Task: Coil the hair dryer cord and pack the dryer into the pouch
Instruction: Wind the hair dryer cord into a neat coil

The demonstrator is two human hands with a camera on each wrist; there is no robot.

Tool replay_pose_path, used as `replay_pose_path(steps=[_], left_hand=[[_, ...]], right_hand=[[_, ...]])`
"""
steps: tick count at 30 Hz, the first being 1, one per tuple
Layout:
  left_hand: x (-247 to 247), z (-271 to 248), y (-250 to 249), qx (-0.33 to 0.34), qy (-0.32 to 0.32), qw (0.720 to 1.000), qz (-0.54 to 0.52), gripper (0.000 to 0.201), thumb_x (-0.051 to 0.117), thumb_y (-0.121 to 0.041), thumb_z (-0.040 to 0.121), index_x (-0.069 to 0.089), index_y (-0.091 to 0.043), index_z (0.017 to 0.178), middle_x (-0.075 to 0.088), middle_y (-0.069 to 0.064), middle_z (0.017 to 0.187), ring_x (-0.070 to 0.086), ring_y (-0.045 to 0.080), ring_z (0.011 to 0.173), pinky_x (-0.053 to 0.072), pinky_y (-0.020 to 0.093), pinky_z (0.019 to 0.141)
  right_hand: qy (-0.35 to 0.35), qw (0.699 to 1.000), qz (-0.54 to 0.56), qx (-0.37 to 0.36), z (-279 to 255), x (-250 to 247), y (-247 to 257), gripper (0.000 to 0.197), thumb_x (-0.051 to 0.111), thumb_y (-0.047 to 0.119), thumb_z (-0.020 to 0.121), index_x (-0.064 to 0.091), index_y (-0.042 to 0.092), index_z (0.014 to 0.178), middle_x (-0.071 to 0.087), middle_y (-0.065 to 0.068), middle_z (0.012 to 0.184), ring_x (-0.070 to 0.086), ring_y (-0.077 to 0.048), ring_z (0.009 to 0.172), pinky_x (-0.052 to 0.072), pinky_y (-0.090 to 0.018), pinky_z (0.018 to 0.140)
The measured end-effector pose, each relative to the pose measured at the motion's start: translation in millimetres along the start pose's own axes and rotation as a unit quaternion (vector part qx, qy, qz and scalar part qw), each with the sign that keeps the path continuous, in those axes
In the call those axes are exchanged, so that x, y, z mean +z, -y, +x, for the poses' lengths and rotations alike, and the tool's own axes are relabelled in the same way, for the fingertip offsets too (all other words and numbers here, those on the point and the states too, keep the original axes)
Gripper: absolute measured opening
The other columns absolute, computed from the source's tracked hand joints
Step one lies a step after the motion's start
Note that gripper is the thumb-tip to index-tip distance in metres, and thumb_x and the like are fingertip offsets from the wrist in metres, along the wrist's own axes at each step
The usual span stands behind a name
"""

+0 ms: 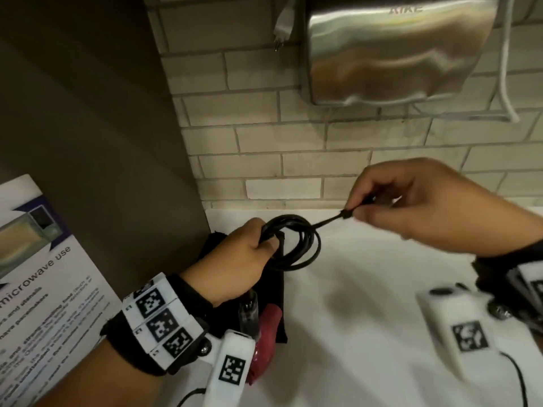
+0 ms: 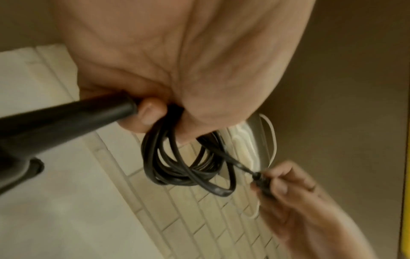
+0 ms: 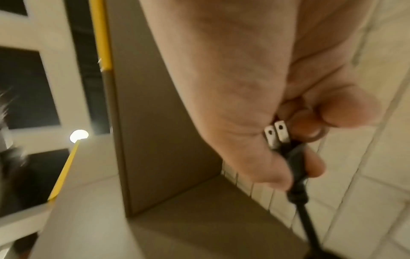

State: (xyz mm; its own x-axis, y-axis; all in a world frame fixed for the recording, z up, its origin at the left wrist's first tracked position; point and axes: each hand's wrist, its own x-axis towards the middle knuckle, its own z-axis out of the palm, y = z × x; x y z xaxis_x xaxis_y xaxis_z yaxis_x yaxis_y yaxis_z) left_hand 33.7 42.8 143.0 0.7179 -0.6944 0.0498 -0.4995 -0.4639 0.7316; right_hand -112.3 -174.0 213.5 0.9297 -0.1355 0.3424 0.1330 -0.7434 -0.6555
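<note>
My left hand (image 1: 249, 251) grips a coil of black cord (image 1: 296, 245) above the white counter. In the left wrist view the same fingers (image 2: 153, 112) also hold the end of the dryer's black handle (image 2: 66, 119) next to the coil (image 2: 177, 168). The dryer's red body (image 1: 267, 330) hangs below that hand, over the black pouch (image 1: 276, 292) lying flat by the brown panel. My right hand (image 1: 411, 207) pinches the cord's plug (image 3: 277, 136), its two metal prongs pointing into the palm. A short taut stretch of cord (image 1: 326, 223) runs from the plug to the coil.
A steel hand dryer (image 1: 396, 51) hangs on the tiled wall above, with a white plug (image 1: 283, 24) and white cable (image 1: 299, 69) beside it. A microwave-use notice (image 1: 44, 274) leans at the left against the brown panel (image 1: 88, 113). The white counter (image 1: 367, 304) spreads to the right.
</note>
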Motion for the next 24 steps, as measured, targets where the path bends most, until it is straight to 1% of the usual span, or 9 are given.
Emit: replay_pose_path(steps=[3,6,9,11,14,16,17,20,24], left_hand=[[-9,-3,-5,0.029,0.014,0.998,-0.05,0.023,0.048,-0.039,0.099,0.053,-0.016,0.101,0.057,0.013,0.086,0.055,0.029,0.076,0.05,0.042,0.079],[-12,-4,-4,0.017,0.039,0.992,-0.121,0.036,0.053,-0.05,0.09,0.057,-0.019,0.106,0.063,0.024,0.106,0.065,0.037,0.098,0.054,0.051,0.094],[-6,-4,-3,0.012,0.047,0.978,-0.204,0.017,0.051,-0.028,0.101,0.056,-0.012,0.102,0.05,0.011,0.086,0.046,0.01,0.057,0.043,0.025,0.067],[-1,-3,-3,0.003,0.043,0.968,-0.248,0.014,0.049,-0.022,0.102,0.054,-0.009,0.103,0.043,0.009,0.089,0.034,0.008,0.055,0.035,0.022,0.06],[6,-2,-5,0.002,0.046,0.959,-0.278,0.018,0.048,-0.022,0.103,0.053,-0.005,0.103,0.039,0.01,0.092,0.031,0.009,0.054,0.033,0.022,0.059],[13,-1,-5,0.003,0.048,0.963,-0.265,0.026,0.048,-0.024,0.103,0.05,0.002,0.106,0.039,0.01,0.091,0.033,0.009,0.054,0.034,0.023,0.059],[16,-1,-6,0.005,0.044,0.965,-0.259,0.028,0.048,-0.024,0.103,0.049,0.003,0.109,0.04,0.01,0.09,0.033,0.009,0.055,0.034,0.023,0.059],[23,1,-8,-0.001,0.022,0.966,-0.258,0.028,0.047,-0.023,0.103,0.05,0.002,0.113,0.042,0.01,0.088,0.034,0.01,0.056,0.034,0.024,0.058],[27,3,-8,-0.016,-0.011,0.97,-0.244,0.025,0.044,-0.026,0.104,0.055,-0.009,0.117,0.056,0.002,0.089,0.049,0.002,0.059,0.041,0.02,0.062]], right_hand=[[-0.057,0.994,0.095,-0.008,2,-19,-26,0.015,0.072,0.003,0.085,0.074,0.018,0.084,0.072,0.0,0.074,0.053,-0.012,0.051,0.044,-0.029,0.051],[-0.08,0.99,0.115,-0.019,2,-13,-51,0.014,0.068,-0.001,0.087,0.069,0.013,0.087,0.07,-0.008,0.082,0.057,-0.015,0.06,0.05,-0.033,0.058],[-0.118,0.99,0.077,-0.028,4,12,-72,0.013,0.066,0.003,0.091,0.066,0.016,0.092,0.072,-0.011,0.097,0.067,-0.02,0.084,0.053,-0.036,0.079],[-0.124,0.992,0.024,-0.031,5,30,-79,0.013,0.064,0.01,0.094,0.061,0.023,0.093,0.073,0.0,0.102,0.066,-0.014,0.094,0.053,-0.031,0.079],[-0.097,0.995,-0.023,-0.026,2,61,-79,0.019,0.064,0.008,0.094,0.057,0.025,0.09,0.072,0.017,0.095,0.062,0.009,0.093,0.044,-0.007,0.065],[-0.1,0.995,0.027,-0.014,3,84,-81,0.021,0.065,0.001,0.091,0.058,0.021,0.088,0.073,0.012,0.088,0.067,0.002,0.088,0.048,-0.009,0.071],[-0.107,0.991,0.08,0.006,5,94,-79,0.018,0.065,0.0,0.091,0.059,0.017,0.088,0.074,0.005,0.089,0.071,-0.008,0.087,0.054,-0.019,0.076],[-0.127,0.94,0.308,0.077,9,116,-65,0.013,0.063,-0.014,0.088,0.059,-0.004,0.095,0.074,-0.028,0.098,0.073,-0.038,0.092,0.061,-0.034,0.077],[-0.106,0.834,0.525,0.135,5,125,-50,0.018,0.056,-0.007,0.089,0.062,-0.002,0.105,0.073,-0.029,0.11,0.074,-0.034,0.102,0.059,-0.042,0.089]])
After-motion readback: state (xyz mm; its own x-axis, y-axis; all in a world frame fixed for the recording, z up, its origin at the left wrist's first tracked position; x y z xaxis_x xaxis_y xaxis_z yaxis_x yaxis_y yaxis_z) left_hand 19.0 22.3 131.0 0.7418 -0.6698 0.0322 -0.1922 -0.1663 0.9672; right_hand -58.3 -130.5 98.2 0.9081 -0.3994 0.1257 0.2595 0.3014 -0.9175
